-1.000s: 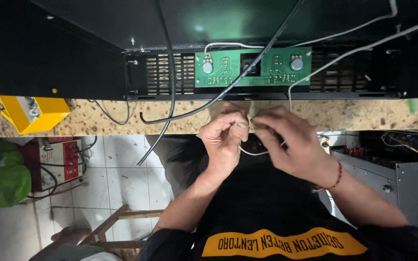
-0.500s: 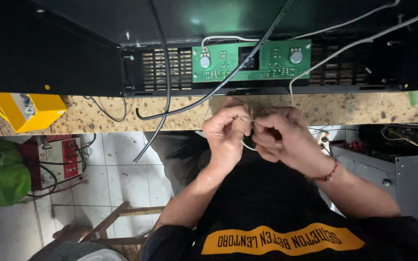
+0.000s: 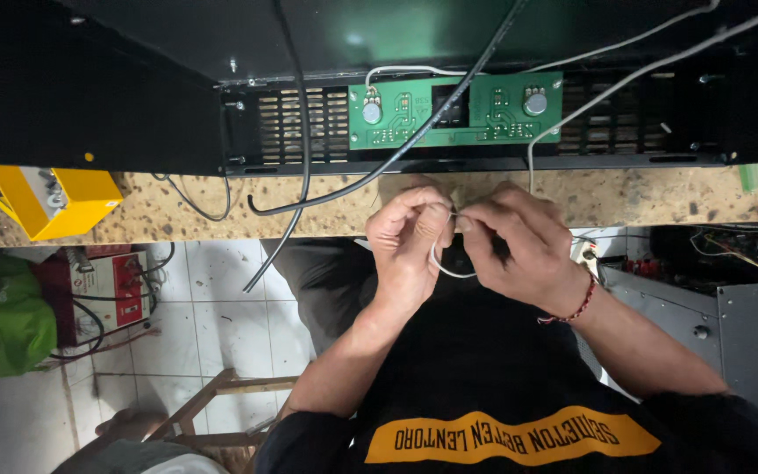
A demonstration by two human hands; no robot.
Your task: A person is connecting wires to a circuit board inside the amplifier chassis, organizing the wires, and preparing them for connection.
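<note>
My left hand and my right hand meet just below the bench edge, fingertips pinched together on a thin white wire that loops down between them. A red cord bracelet sits on my right wrist. Just beyond the hands, a green circuit board with two round silver parts is mounted in the open front of a black metal chassis. A grey wire runs from the hands up past the board. A thick black cable crosses the board diagonally.
A speckled bench edge runs across the view. A yellow box sits at its left. Below left are a red device, a green bag, white floor tiles and a wooden stool. A grey metal case stands at right.
The two hands have stayed pinched on the white wire, shifting slightly up toward the bench edge; the fingers have worked closer together. Nothing else has moved.
</note>
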